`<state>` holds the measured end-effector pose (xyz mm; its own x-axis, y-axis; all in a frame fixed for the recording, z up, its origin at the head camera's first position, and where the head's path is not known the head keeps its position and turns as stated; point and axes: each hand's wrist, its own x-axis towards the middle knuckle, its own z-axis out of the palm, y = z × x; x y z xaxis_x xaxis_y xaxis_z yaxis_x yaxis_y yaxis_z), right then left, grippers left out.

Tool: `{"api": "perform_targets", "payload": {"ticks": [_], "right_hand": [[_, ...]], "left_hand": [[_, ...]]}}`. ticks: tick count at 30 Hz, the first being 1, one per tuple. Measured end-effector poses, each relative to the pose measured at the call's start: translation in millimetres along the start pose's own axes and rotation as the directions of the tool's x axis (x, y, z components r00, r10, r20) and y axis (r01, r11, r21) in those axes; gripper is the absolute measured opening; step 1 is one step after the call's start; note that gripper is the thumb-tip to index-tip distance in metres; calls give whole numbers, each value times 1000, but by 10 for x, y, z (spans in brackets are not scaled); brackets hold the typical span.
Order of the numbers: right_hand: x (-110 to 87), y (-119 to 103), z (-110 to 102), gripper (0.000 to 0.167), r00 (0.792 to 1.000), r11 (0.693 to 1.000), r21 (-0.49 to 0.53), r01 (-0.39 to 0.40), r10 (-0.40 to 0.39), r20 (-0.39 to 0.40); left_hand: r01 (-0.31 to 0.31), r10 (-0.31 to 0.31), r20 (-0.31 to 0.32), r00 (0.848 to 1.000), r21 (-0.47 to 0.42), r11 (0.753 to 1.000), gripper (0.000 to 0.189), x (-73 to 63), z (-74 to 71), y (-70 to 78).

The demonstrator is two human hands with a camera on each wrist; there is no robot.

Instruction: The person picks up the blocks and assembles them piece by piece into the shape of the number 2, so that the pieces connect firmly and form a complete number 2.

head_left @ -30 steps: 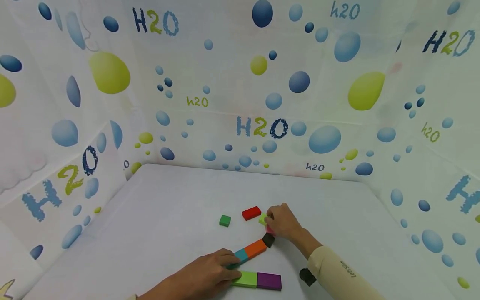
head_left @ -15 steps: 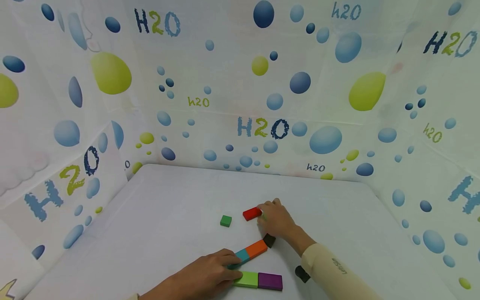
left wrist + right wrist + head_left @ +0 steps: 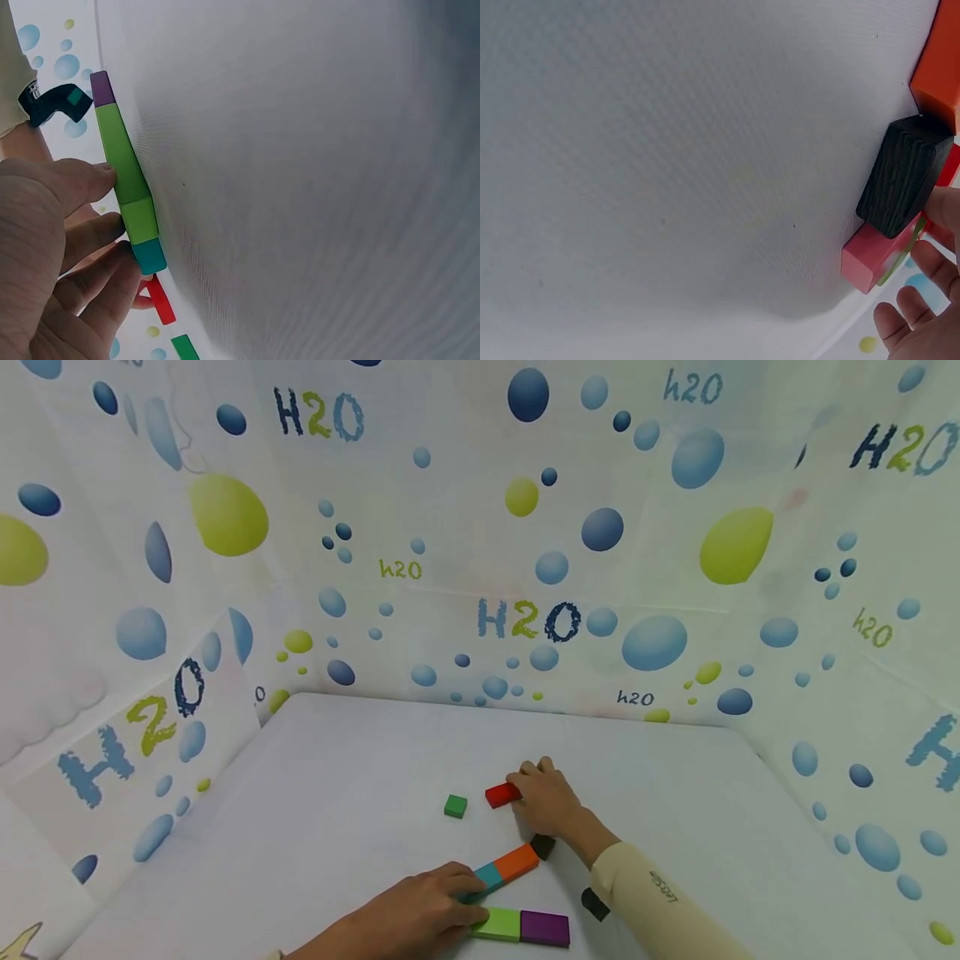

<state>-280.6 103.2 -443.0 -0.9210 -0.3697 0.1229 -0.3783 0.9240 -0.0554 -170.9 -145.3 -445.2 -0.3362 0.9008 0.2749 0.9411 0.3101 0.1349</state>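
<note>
In the head view my left hand (image 3: 423, 903) rests its fingers on a teal block (image 3: 490, 878) and its thumb on a light green block (image 3: 498, 923). The light green block meets a purple block (image 3: 545, 929); the teal one meets an orange block (image 3: 516, 862). Further out, my right hand (image 3: 547, 797) covers the right end of a red block (image 3: 501, 794). In the right wrist view its thumb and index finger pinch a light green piece (image 3: 904, 253), mostly hidden. A pink block (image 3: 868, 257) lies against that piece, touching a black block (image 3: 900, 176).
A small green block (image 3: 455, 807) lies alone left of the red one. White cloth covers the table (image 3: 337, 777), and a curtain (image 3: 450, 510) with printed drops stands behind and at both sides. A black device (image 3: 596, 903) hangs below the right sleeve.
My right hand has shifted slightly left, onto the end of the red block, covering the light green and pink blocks seen earlier. The left hand keeps its place on its blocks.
</note>
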Motion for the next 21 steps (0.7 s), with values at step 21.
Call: {"api": "perform_targets", "payload": {"ticks": [21], "right_hand": [[8, 40, 36, 30, 1000, 998, 52, 25, -24, -12]], "left_hand": [[3, -2, -12, 1000, 5, 1000, 30, -5, 19, -6]]}}
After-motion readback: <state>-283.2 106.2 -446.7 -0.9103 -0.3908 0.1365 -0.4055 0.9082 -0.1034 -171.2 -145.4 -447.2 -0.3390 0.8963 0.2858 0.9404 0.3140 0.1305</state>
